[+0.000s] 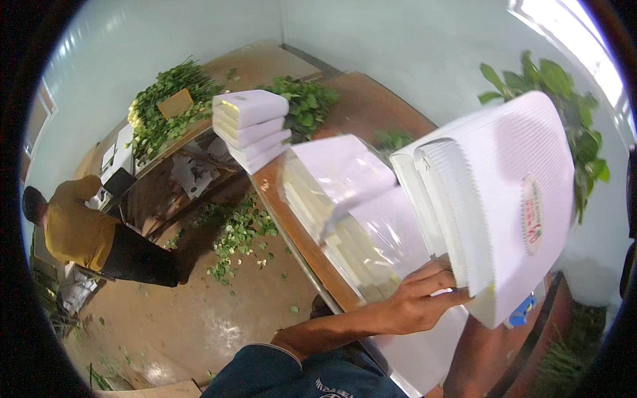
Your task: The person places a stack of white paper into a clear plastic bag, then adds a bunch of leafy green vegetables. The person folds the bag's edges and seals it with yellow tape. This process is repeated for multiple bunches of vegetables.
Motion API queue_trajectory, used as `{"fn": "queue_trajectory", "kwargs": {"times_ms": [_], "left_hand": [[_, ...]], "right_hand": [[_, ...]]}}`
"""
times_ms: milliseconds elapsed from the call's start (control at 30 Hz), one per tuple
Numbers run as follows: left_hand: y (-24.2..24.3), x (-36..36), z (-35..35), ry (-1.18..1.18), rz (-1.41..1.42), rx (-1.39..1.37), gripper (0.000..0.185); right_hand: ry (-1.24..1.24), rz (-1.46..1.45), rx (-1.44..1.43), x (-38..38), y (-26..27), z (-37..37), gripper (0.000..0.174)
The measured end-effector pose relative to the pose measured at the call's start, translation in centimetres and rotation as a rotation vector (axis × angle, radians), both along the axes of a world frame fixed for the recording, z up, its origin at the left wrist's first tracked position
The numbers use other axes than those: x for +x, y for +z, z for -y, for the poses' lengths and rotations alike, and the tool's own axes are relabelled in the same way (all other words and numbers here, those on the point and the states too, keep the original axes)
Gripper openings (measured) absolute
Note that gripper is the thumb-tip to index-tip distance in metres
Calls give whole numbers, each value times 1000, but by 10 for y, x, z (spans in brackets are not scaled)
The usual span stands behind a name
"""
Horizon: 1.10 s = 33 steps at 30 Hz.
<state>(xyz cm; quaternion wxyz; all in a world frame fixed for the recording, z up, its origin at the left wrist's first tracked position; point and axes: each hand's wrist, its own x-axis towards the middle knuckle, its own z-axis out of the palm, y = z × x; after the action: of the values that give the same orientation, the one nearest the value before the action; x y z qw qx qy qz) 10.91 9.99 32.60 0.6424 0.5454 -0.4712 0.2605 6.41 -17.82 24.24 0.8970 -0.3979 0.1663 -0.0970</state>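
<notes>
My left hand [423, 298] grips the lower edge of a thick bundle of folded white corrugated cardboard sheets [512, 144]. The bundle is tilted up in front of me, and its outer sheet bears a printed oval mark. What looks like my right forearm [465, 355] rises at the bottom right; its hand is hidden behind the bundle. Just beyond my left hand, white packs in glossy clear film [348, 164] lie in a row along the wooden table [278, 199]. At its far end stands a stack of several folded white sleeves [256, 132], yellowish inside.
Leafy stems [303, 102] lie behind the sleeves, and larger leaves [557, 79] stand at the right wall. A cut-stem heap [169, 99] covers another table, where a person in a mustard top [79, 219] works. Fallen leaves [244, 229] litter the floor.
</notes>
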Motion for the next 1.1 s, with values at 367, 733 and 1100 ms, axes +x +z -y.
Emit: {"fn": "queue_trajectory", "kwargs": {"times_ms": [367,733,1100], "left_hand": [[-119,-156,40,-594,-910,328,19],[-184,-94,34,-579,-1681,343,14],[-149,-38,113,-289,-1231,329,25]], "right_hand": [[-450,-30,45,-319,-113,25,59],[-238,-759,-131,-297,-51,-52,34],[-70,-354,-1663,-133,-67,78,41]]}}
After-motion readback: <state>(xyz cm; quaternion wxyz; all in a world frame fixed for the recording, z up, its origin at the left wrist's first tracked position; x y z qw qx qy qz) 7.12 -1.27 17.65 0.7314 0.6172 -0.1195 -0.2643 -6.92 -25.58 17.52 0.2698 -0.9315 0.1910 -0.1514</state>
